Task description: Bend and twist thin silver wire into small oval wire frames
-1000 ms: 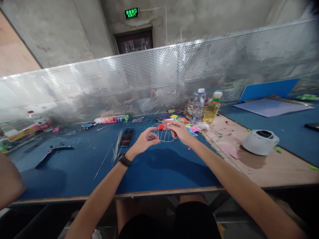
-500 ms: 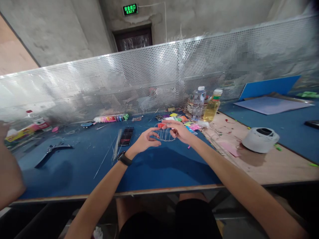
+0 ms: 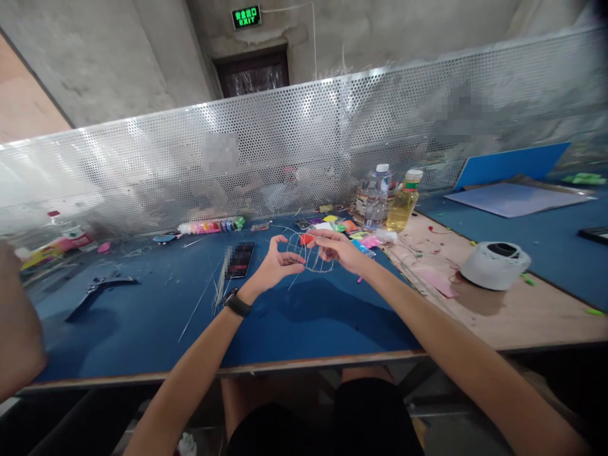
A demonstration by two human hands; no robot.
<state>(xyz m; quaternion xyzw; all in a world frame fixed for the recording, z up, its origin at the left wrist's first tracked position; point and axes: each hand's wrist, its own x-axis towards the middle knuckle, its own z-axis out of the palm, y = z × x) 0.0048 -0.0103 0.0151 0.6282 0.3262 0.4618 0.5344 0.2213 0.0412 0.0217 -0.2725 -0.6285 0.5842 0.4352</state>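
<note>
Evidently, right fingers (image 3: 329,240) pinch the wire frame (image 3: 310,258); left fingers (image 3: 289,258) curve beside it, grip unclear.

Shot from the wearer's head, above and behind the right hand's (image 3: 339,248) grip on a wire frame (image 3: 317,270), a single camera looks forward and down along both forearms (image 3: 209,354), with the grip near mid-picture. The wide view takes in the lap (image 3: 375,418) below the grip, a perforated metal screen (image 3: 285,120) beyond it and an exit sign (image 3: 246,17) higher up.
</note>
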